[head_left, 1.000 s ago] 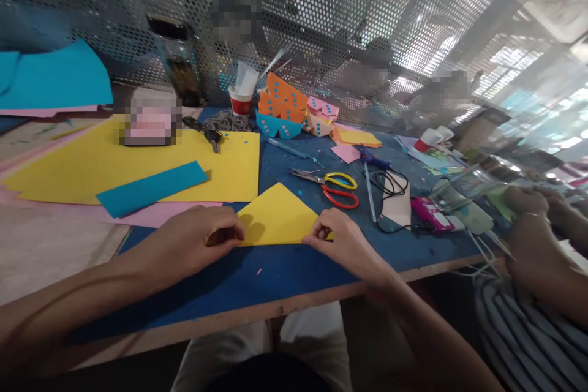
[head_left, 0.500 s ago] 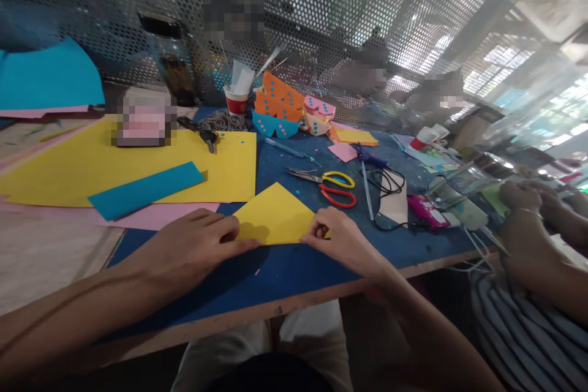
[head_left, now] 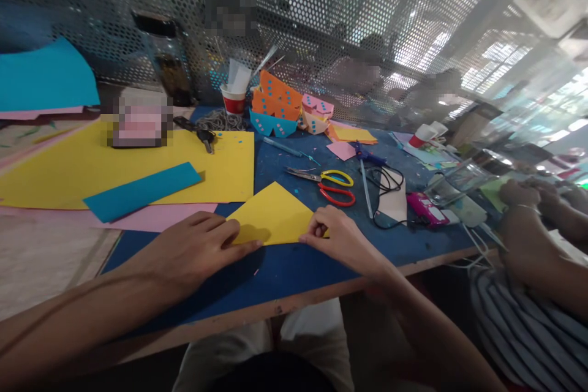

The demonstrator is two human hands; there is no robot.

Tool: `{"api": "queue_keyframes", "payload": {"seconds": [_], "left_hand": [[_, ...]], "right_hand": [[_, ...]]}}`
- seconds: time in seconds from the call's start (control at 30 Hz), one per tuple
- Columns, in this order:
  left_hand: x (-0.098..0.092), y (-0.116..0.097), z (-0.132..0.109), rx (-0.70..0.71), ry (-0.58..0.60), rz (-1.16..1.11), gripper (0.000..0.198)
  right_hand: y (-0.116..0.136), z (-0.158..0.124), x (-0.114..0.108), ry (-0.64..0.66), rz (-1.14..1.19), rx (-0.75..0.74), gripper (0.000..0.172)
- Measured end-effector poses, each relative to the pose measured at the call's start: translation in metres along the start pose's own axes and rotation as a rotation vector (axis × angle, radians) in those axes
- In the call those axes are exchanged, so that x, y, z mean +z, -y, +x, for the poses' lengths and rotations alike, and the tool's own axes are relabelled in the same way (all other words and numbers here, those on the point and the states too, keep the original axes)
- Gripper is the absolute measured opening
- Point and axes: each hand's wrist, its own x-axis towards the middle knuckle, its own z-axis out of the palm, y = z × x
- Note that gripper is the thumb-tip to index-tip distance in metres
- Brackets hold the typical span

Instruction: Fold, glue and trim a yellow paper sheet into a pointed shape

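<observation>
Head view: you have a yellow paper triangle (head_left: 275,214) lying close to the worktop's (head_left: 280,275) near edge, its long side facing you and its peak pointing toward the far edge. Your left hand (head_left: 195,248) rests over the triangle's left corner with the thumb stretched along the long side; whether those fingers also grip the sheet cannot be told. Your right hand (head_left: 335,233) is pinching the long side near its right corner between thumb and forefinger, the other fingers curled in.

The step looks like creasing a fold. To do it well, keep the right pinch firm so the layers cannot slide, and check that their edges meet at the peak before you press hard. Run the left thumb along the long side with even pressure, working outward from the middle, and keep the paper flat on the worktop so the crease comes out straight. Keep the sheet clear of the scissors (head_left: 320,180), which lie just beyond its right slope, toward the far edge.

Compared with a second ago, your left hand reaches further inward: the thumb was at the left corner, and is now partway along the long side. Your right hand keeps its pinch in nearly the same place, and the scissors have not moved on the worktop.
</observation>
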Motion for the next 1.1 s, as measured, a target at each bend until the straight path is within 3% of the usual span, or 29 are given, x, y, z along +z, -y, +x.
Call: {"api": "queue_keyframes", "payload": {"seconds": [0.1, 0.3, 0.5, 0.73, 0.93, 1.1], "left_hand": [[-0.004, -0.001, 0.003, 0.044, -0.051, 0.031, 0.070], [0.011, -0.003, -0.002, 0.007, -0.115, -0.036, 0.066], [0.007, -0.003, -0.002, 0.043, -0.066, -0.075, 0.060], [0.024, -0.005, -0.013, 0.001, -0.048, 0.043, 0.067], [0.007, -0.008, -0.012, -0.010, 0.124, 0.047, 0.068], [-0.001, -0.009, -0.008, -0.012, 0.112, 0.035, 0.067]], "right_hand": [[0.001, 0.000, -0.001, 0.006, -0.006, 0.001, 0.037], [0.001, 0.000, -0.001, 0.008, -0.015, 0.001, 0.037], [0.002, 0.000, 0.000, 0.019, -0.026, 0.019, 0.038], [0.009, -0.001, -0.007, 0.051, -0.028, 0.034, 0.034], [0.004, -0.005, -0.008, 0.022, -0.009, 0.039, 0.030], [-0.006, -0.010, -0.005, -0.032, 0.023, 0.032, 0.030]]}}
